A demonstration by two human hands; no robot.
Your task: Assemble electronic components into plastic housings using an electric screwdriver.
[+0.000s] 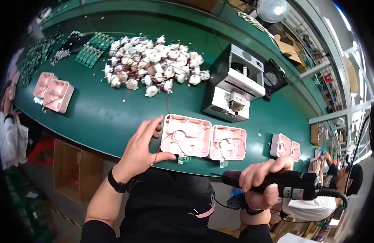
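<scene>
My left hand [143, 142] is beside the left edge of a pink plastic housing [195, 137], thumb and fingers spread; whether the fingertips touch it I cannot tell. A second pink shell [236, 154] lies against its right side, both with their insides up. Each has a round part and thin wires inside. A small green circuit board [185, 159] hangs at the lower edge of the left shell, another board [223, 164] below the right one. Gripped in my right hand [258, 176] is a black electric screwdriver [294, 182], bit pointing left, over the table's front edge.
A heap of white motor-like parts [154, 62] with wires covers the far middle. Green board panels [91, 54] lie left of it. A grey-white machine [235, 83] and black fan [274, 77] stand behind right. More pink shells [59, 95] [281, 145] sit left and right; people work nearby.
</scene>
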